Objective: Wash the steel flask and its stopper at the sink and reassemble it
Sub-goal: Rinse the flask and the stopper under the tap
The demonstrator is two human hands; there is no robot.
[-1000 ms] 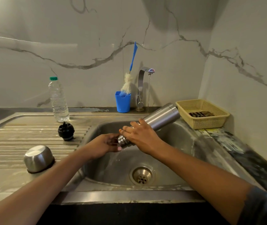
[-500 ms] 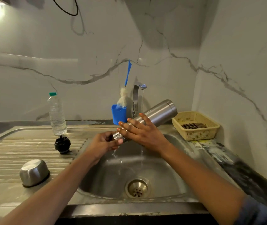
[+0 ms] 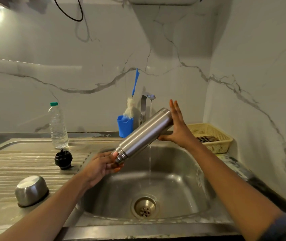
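The steel flask is tilted over the sink, mouth low at the left, base high at the right. My left hand is cupped over the mouth and grips the neck. My right hand presses flat against the base, fingers straight and pointing up, thumb under the body. The black stopper stands on the ribbed draining board, left of the basin. The flask's steel cup lies upside down nearer the front. A thin stream of water falls from the tap into the basin.
A clear plastic bottle stands at the back of the draining board. A blue holder with a bottle brush sits beside the tap. A yellow basket rests on the counter right of the sink, against the marble wall.
The flask has been lifted higher above the basin. My right hand slid from the neck end to the base and flattened against it. My left hand stays over the mouth.
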